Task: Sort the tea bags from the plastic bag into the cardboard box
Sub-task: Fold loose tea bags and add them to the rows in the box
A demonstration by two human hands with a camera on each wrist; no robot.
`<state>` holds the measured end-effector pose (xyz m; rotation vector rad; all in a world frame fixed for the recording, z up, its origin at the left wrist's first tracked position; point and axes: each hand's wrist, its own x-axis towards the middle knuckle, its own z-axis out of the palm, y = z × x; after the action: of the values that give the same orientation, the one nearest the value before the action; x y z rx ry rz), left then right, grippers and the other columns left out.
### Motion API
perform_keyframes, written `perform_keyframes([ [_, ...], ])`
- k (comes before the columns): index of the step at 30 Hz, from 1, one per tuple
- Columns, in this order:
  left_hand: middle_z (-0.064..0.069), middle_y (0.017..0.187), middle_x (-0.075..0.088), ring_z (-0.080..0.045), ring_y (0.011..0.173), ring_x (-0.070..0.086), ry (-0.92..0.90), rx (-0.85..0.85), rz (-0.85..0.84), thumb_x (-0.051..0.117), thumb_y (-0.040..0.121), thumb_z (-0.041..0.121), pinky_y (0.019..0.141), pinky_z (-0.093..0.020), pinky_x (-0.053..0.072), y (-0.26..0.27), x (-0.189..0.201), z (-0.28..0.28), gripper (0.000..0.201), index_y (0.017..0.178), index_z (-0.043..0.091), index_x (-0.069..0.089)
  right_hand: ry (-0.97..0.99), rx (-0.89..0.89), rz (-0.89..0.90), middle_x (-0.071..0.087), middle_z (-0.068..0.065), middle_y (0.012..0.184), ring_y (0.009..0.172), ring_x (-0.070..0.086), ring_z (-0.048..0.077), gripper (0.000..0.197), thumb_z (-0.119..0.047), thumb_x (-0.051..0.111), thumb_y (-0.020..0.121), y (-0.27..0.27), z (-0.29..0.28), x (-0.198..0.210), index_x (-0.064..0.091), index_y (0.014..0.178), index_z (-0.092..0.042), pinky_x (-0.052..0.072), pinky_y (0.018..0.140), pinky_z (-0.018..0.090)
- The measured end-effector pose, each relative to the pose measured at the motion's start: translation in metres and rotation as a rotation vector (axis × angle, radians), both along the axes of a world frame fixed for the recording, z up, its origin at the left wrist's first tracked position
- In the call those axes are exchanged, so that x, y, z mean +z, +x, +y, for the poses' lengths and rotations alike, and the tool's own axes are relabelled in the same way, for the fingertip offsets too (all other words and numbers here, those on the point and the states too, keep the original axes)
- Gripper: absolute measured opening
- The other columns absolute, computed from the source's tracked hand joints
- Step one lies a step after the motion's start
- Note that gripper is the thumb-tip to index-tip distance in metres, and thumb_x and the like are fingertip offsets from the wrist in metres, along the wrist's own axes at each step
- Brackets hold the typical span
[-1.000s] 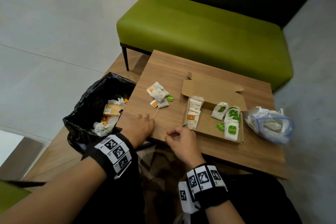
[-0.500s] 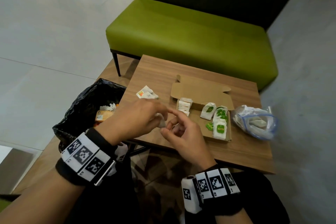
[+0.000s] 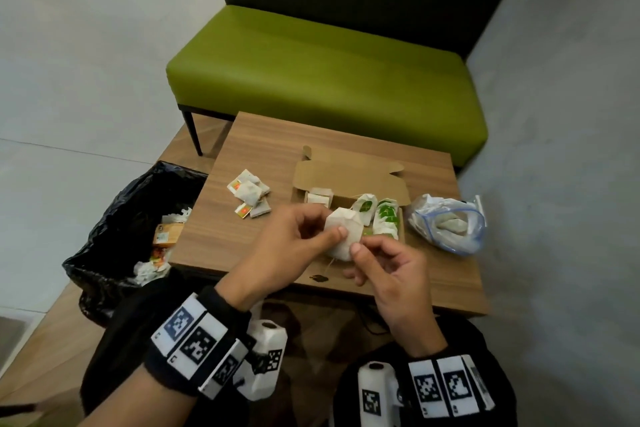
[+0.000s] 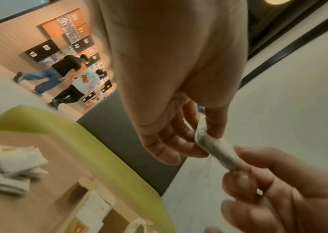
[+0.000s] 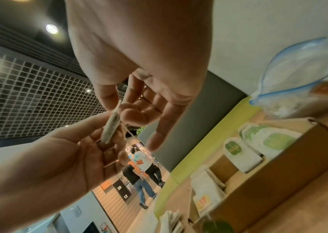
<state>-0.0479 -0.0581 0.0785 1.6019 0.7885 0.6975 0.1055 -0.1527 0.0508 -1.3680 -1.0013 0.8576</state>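
Both hands pinch one tea bag [image 3: 343, 234] above the cardboard box [image 3: 349, 180]: left hand [image 3: 294, 246] and right hand [image 3: 388, 267], grips closed on it.

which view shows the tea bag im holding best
The head view: the held tea bag shows its whole flat face, pinched between the left hand and right hand, its string hanging below. Both wrist views show it only edge-on, as a thin strip between fingertips, and slightly blurred.
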Motion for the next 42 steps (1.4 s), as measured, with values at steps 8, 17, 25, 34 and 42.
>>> perform_keyframes([
  [8,-0.003,0.080,0.073,-0.006,0.078,0.066,-0.125,0.013,-0.183,0.065,0.091,0.009,0.068,-0.017,0.050,0.010,0.006,-0.018,0.011,0.090,0.000,0.071,-0.187,0.153,-0.121,0.058,-0.011,0.073,0.067,0.054,0.009,0.045,-0.020,0.082,0.079,0.017,-0.010,-0.031,0.065,0.119,-0.033,0.050,0.064,0.026],
  [17,-0.003,0.087,0.075,-0.010,0.083,0.068,-0.165,0.084,-0.273,0.064,0.090,0.010,0.073,-0.019,0.052,0.010,0.008,-0.020,0.014,0.097,0.001,0.071,-0.254,0.186,-0.342,0.063,-0.008,0.074,0.064,0.051,0.001,0.008,-0.023,0.073,0.088,0.005,-0.020,-0.061,0.079,0.093,-0.024,0.044,0.062,0.021],
  [25,-0.012,0.094,0.075,-0.016,0.086,0.069,-0.196,0.108,-0.305,0.066,0.086,0.014,0.078,-0.023,0.055,0.007,0.008,-0.022,0.020,0.099,0.000,0.072,-0.345,0.175,-0.385,0.071,-0.011,0.076,0.069,0.061,0.002,0.008,-0.032,0.069,0.090,0.003,-0.021,-0.075,0.077,0.089,-0.032,0.048,0.064,0.019],
  [34,-0.001,0.077,0.070,-0.016,0.077,0.069,-0.331,-0.040,0.076,0.079,0.079,0.016,0.074,-0.026,0.056,0.006,-0.040,-0.039,0.031,0.109,0.018,0.070,-0.123,-0.194,-0.150,0.077,0.000,0.092,0.074,0.073,0.024,0.020,-0.007,0.061,0.095,0.054,0.032,0.015,0.070,0.113,-0.010,0.062,0.069,0.037],
  [42,-0.002,0.073,0.070,-0.008,0.066,0.065,-0.262,-0.018,0.310,0.076,0.083,0.017,0.063,-0.019,0.054,0.031,-0.072,-0.044,0.008,0.077,0.017,0.070,0.200,-0.141,-0.102,0.078,0.005,0.087,0.077,0.075,0.023,0.015,-0.005,0.067,0.090,0.029,0.016,0.069,0.072,0.104,-0.006,0.061,0.073,0.033],
])
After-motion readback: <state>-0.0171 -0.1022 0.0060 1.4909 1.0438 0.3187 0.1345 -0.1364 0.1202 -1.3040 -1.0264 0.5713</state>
